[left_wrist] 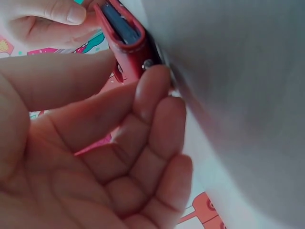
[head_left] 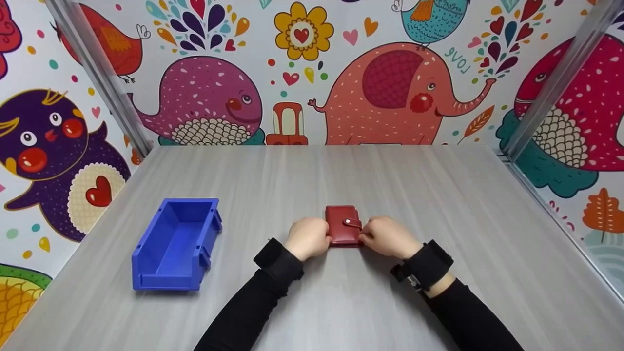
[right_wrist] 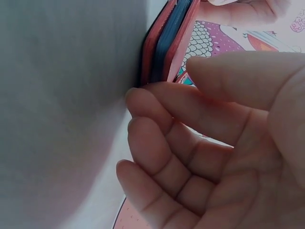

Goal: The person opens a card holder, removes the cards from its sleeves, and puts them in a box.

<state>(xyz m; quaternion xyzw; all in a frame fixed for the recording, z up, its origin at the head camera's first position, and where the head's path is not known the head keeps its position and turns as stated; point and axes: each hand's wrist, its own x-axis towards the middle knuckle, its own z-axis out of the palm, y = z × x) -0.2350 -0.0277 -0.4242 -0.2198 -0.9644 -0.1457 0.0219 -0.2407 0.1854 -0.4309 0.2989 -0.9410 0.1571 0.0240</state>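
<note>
A small red wallet [head_left: 341, 229] with a snap strap lies on the table, its pages or inserts showing dark along the edge in both wrist views. At its left edge, my left hand [head_left: 308, 238] pinches it between thumb and curled fingers. My right hand [head_left: 387, 236] grips the lower right edge, close below the strap [head_left: 352, 223]. The right wrist view shows the right thumb [right_wrist: 228, 78] by the wallet's cover and the index finger along its edge. Fingertips of both hands are partly hidden by the wallet in the head view.
A blue open-topped bin [head_left: 168, 280] stands on the table to the left of the hands. Patterned panels with cartoon animals enclose the grey table [head_left: 414, 180] at the back and sides, joined by metal posts [head_left: 551, 92].
</note>
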